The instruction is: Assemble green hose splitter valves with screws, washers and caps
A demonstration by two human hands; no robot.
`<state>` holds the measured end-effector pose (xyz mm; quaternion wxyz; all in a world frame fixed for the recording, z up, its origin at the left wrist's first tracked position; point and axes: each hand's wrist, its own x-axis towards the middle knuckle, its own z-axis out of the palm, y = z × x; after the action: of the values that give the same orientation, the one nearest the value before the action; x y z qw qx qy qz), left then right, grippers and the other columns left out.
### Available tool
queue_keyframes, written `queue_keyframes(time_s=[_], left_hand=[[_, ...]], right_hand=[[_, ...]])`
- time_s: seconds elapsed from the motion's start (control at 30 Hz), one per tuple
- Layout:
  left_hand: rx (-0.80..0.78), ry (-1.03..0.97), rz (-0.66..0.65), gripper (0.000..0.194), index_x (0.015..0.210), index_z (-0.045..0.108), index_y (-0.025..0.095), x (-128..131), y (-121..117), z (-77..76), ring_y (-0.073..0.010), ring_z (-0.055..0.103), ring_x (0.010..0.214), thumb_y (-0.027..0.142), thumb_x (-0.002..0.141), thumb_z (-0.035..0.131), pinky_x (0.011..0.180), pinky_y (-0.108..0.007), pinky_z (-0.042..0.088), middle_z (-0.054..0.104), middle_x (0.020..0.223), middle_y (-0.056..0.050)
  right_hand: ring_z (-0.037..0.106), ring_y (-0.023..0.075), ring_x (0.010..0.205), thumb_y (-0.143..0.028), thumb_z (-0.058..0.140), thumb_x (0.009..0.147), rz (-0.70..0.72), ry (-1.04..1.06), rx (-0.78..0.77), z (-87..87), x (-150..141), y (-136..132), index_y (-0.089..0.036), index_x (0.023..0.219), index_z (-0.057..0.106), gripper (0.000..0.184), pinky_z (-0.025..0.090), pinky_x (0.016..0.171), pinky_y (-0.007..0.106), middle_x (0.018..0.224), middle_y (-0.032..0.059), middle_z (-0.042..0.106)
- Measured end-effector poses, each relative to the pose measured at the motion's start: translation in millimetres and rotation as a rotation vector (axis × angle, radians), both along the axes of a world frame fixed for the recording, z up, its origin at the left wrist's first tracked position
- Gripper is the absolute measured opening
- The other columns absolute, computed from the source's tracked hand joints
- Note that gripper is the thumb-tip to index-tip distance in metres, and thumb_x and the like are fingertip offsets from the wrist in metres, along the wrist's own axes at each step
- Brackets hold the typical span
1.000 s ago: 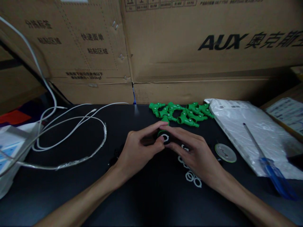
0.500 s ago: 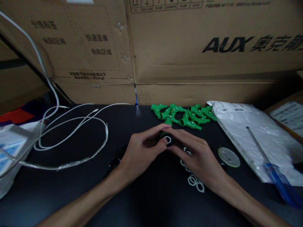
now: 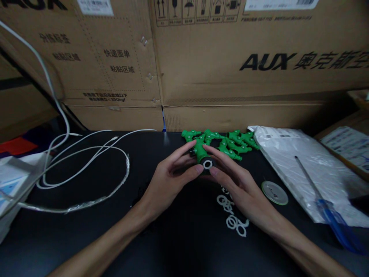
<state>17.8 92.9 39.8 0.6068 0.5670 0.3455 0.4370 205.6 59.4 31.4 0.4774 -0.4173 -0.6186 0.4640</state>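
Between my two hands is a green plastic hose fitting (image 3: 201,153) with a black ring at its near end. A white washer (image 3: 207,164) shows inside that ring, facing me. My left hand (image 3: 170,177) grips the fitting from the left, its thumb at the black ring and its fingers along the green body. On the other side, my right hand (image 3: 236,179) holds it with the thumb at the ring and the fingers along the body. Several loose white washers (image 3: 231,222) lie beside and partly under my right hand. Behind the hands, several green hose fittings (image 3: 230,143) lie in a cluster.
White cables (image 3: 86,181) coil at the left near a white box (image 3: 17,181). To the right are a round metallic disc (image 3: 275,192), a white plastic bag (image 3: 300,165) and a blue-handled screwdriver (image 3: 336,223). A large cardboard box (image 3: 201,77) stands behind the black table.
My thumbs have spread apart from over the washer, and more of the green fitting shows between my hands. The camera view has tilted slightly up.
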Motion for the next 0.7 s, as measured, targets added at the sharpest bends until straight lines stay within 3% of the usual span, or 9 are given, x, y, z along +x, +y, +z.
queue_keyframes(time_s=[0.17,0.37,0.53,0.7], left_hand=[[0.056,0.036,0.005,0.059,0.142,0.058,0.026,0,-1,-2.2,-0.0244,0.063,0.129,0.030,0.087,0.077,0.110,-0.037,0.051,0.070,0.135,-0.005],[0.102,0.083,0.025,0.051,0.137,0.064,0.029,-2,-2,-8.7,-0.0261,0.064,0.128,0.034,0.088,0.076,0.103,-0.037,0.058,0.067,0.139,-0.004],[0.118,0.054,0.024,0.040,0.134,0.067,0.029,-1,-2,-9.8,-0.0233,0.060,0.133,0.034,0.094,0.070,0.111,-0.035,0.051,0.067,0.140,-0.001],[0.100,0.083,0.004,0.052,0.140,0.061,0.029,0,-5,-10.0,-0.0234,0.059,0.134,0.036,0.091,0.074,0.112,-0.037,0.051,0.060,0.146,0.001]], right_hand=[[0.061,0.0216,0.131,-0.028,0.055,0.102,-0.009,0.039,0.004,-2.1,-3,-1,-0.033,0.142,0.053,0.041,0.058,0.105,0.042,0.147,0.0053,0.059],[0.069,0.0184,0.118,-0.029,0.059,0.100,-0.056,0.087,0.030,-4.7,-7,-3,-0.029,0.129,0.052,0.030,0.062,0.099,0.037,0.135,0.0073,0.066],[0.066,0.0187,0.122,-0.024,0.064,0.096,-0.030,-0.066,0.127,-5.2,-7,-1,-0.033,0.139,0.053,0.045,0.060,0.100,0.034,0.141,0.0048,0.061],[0.062,0.0202,0.128,-0.023,0.064,0.097,-0.079,-0.194,0.236,-10.6,-2,2,-0.035,0.142,0.055,0.047,0.057,0.105,0.037,0.143,0.0025,0.061]])
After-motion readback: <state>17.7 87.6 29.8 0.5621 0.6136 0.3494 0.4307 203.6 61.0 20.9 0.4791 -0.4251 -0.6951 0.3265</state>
